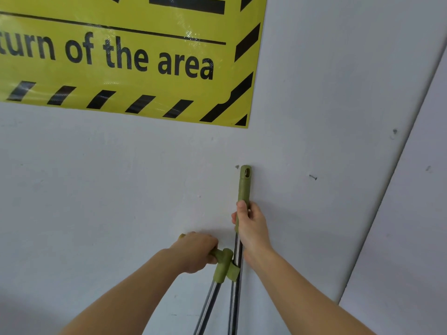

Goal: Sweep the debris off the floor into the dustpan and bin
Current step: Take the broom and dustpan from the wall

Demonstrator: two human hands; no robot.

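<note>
Broom handle (244, 187) and dustpan handle (223, 259) look light and stiff, slippery on the bare steel; right hand (251, 227) grips the broom's green end, left hand (196, 252) the dustpan's green end

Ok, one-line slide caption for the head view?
Below a yellow hazard sign, the right hand grips the green broom handle against the wall; the left hand grips the clipped-on dustpan handle.

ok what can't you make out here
Head view only.
Broom pole and dustpan pole: lower ends cut off by bottom edge.
Outside the frame: floor, debris, bin.
Yellow sign: text cut by left and top edges.
Dustpan handle: mostly hidden under left hand.
</note>
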